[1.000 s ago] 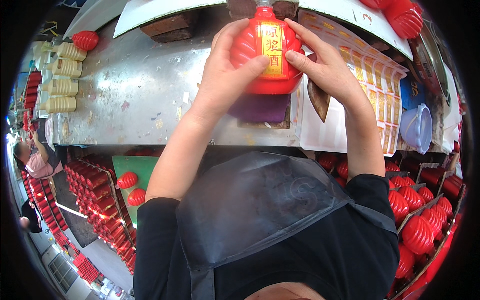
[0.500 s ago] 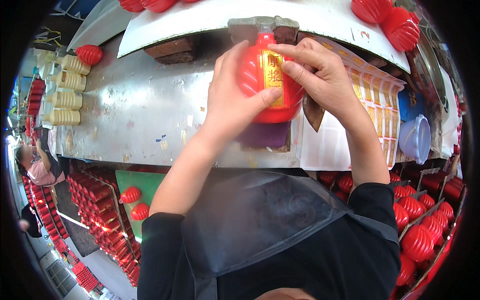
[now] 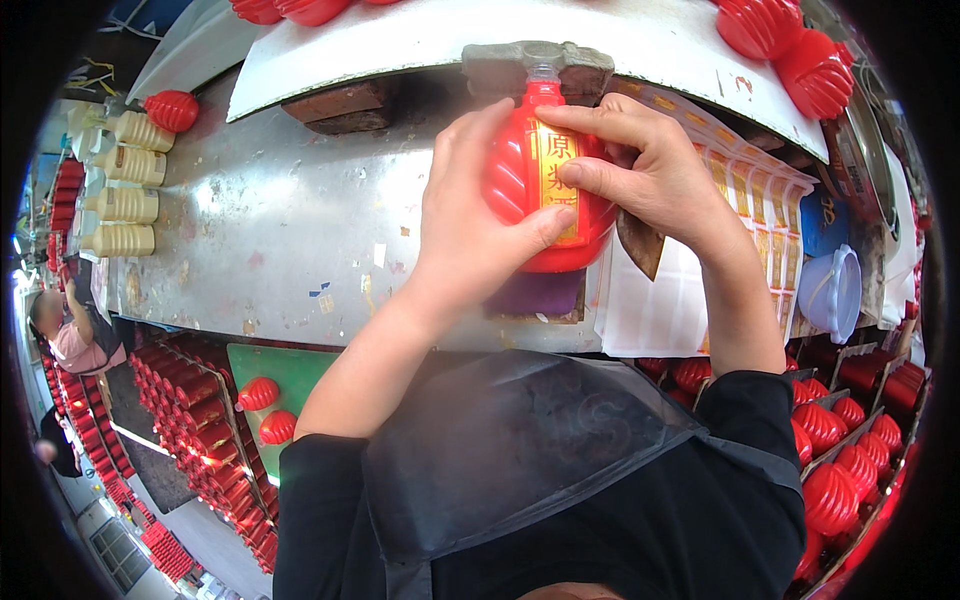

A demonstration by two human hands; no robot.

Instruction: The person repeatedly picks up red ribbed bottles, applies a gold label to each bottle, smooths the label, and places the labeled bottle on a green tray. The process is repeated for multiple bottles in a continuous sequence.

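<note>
Two hands meet over a grey metal table (image 3: 250,260). At its right edge lie sheets of yellow labels (image 3: 745,200), beside a pale blue plastic tub (image 3: 835,290); four cream ribbed bottles (image 3: 125,190) line the far left. The red ribbed bottle (image 3: 515,180) stands upright at centre: the left hand (image 3: 470,230) wraps its side, the right hand (image 3: 655,180) presses fingertips (image 3: 570,172) on its yellow label (image 3: 556,175).
</note>
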